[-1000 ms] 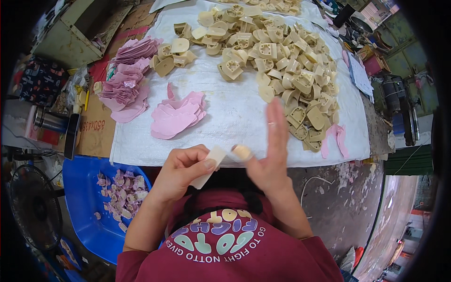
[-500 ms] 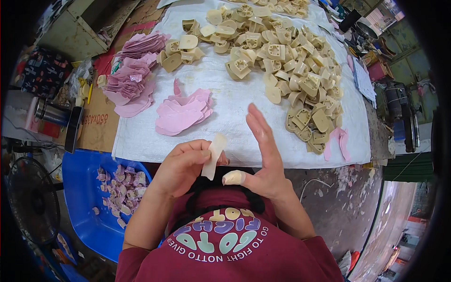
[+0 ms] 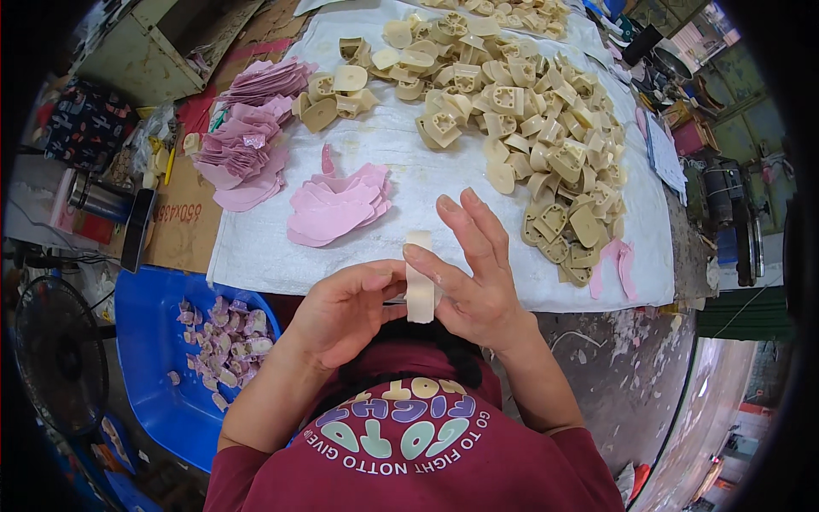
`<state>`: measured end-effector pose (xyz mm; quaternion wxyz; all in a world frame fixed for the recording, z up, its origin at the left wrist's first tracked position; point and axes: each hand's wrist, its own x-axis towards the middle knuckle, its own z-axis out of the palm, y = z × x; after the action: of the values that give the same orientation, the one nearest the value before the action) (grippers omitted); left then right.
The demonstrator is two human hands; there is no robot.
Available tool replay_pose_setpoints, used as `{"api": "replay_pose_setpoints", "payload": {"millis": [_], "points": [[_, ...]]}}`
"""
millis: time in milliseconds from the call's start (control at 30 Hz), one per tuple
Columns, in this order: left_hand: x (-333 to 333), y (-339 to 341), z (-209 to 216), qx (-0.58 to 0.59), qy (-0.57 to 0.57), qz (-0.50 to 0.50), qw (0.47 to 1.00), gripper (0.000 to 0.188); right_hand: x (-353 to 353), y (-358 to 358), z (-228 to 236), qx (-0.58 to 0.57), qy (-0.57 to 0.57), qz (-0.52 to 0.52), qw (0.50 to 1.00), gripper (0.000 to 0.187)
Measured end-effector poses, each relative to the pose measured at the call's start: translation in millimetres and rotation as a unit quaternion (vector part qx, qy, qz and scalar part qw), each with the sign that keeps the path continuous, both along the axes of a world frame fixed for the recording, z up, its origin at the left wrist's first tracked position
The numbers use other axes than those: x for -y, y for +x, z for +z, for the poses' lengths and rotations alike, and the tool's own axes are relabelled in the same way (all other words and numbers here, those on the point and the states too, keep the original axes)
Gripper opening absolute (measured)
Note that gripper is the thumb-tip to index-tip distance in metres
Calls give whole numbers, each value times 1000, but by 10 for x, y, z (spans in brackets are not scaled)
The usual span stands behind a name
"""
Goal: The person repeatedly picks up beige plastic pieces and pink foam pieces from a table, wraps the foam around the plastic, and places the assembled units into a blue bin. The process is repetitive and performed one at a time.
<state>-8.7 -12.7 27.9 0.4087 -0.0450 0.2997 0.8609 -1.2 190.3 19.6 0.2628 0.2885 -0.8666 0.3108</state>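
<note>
My left hand (image 3: 343,311) is closed, pinching the edge of a short, cream-coloured strip (image 3: 420,294) that looks like tape. From the other side my right hand (image 3: 482,299) meets it, index fingertip pressed on the strip's upper part. The right thumb is mostly hidden behind the strip, and the other fingers of that hand stretch up and apart. Both hands are just off the front edge of a table covered with a white woven sheet (image 3: 256,260). Beyond them lies a loose stack of pink cut pieces (image 3: 337,209).
Beige moulded plastic parts (image 3: 546,128) are heaped across the table's back and right. Taller pink stacks (image 3: 247,145) stand at the left, and two pink scraps (image 3: 616,269) lie at the right front. Below left is a blue tub (image 3: 153,367) holding small wrapped parts, beside a black fan (image 3: 61,363).
The strip has moved right and turned upright. My right hand has come in against it, bending its index finger onto it; its thumb, wrapped in cream tape earlier, has gone behind.
</note>
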Motion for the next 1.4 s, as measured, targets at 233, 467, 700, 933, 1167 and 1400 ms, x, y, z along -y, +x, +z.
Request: {"api": "replay_pose_setpoints", "payload": {"millis": [233,467,700,933,1167,1400], "points": [[-53,17,-2,23,2,-17,1000,35,-64,29,-12,4,-12,40,999,38],[134,-30,-339,-176,-215,-69,958,38,-93,47,35,240,-405,81,878,20],[-169,-100,204,-580,-354,103,727,50,4,81,-28,378,-540,115,743,30],[-252,-84,63,-486,-273,72,827,13,70,95,122,428,-503,62,748,66],[-145,-135,-41,-394,-299,86,865,15,45,182,5,554,-505,234,619,107],[-235,20,-22,-383,-260,63,884,22,115,183,-98,536,-579,199,581,69]]}}
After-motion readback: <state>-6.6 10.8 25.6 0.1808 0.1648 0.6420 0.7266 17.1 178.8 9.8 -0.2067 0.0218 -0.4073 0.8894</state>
